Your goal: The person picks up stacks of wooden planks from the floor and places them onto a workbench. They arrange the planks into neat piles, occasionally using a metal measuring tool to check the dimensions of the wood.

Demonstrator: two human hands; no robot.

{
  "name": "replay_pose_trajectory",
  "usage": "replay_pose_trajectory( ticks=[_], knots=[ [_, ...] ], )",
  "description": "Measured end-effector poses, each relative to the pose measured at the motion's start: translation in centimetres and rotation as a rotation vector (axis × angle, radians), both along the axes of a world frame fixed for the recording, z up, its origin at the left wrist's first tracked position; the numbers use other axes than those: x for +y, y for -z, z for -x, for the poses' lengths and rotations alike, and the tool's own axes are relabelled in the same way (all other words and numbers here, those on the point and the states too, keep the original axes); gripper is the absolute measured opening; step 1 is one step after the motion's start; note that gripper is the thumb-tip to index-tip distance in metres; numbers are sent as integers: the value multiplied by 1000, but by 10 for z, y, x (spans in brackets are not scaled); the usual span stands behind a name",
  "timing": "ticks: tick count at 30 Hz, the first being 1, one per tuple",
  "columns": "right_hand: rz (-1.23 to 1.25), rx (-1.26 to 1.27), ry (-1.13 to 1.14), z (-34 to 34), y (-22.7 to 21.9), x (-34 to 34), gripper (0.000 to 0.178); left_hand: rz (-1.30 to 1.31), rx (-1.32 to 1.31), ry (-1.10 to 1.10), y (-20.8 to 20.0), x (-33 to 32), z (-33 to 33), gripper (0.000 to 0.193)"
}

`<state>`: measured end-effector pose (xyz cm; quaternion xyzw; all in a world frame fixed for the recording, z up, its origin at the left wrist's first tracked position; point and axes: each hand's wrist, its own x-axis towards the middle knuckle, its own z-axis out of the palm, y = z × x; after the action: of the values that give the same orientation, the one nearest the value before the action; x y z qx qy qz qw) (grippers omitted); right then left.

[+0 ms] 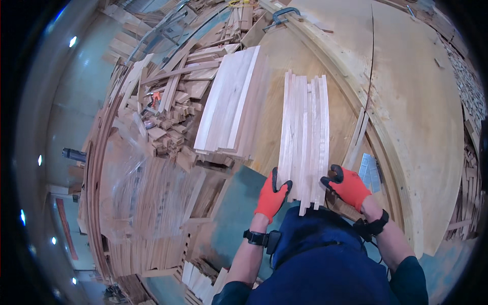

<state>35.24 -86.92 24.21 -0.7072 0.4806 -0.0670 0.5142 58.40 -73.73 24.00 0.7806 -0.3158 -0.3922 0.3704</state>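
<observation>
Several pale wooden strips [304,132] lie side by side as a long bundle on the plywood tabletop, their near ends uneven and reaching my body. My left hand [273,193], in an orange glove with black fingertips, grips the left edge of the bundle near its close end. On the opposite edge my right hand [349,185], gloved the same way, presses in with thumb and fingers. The bundle sits between both hands. The undersides of the strips and some fingertips are hidden.
Left of the bundle stands a neat stack of wider boards [229,101]. Beyond it lies a heap of offcuts [170,122]. Plastic-wrapped timber [147,198] stands at the left. A curved wooden rail [378,132] crosses the table at right, and a blue clamp [284,14] holds its far end.
</observation>
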Motion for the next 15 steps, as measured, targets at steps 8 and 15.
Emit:
replay_pose_trajectory(
  ticks=[8,15],
  knots=[
    [17,-113,7,38,8,14,48,194,-34,-125,30,55,-6,63],
    [-206,-187,60,46,4,26,46,135,-372,-279,6,108,-35,66]
  ],
)
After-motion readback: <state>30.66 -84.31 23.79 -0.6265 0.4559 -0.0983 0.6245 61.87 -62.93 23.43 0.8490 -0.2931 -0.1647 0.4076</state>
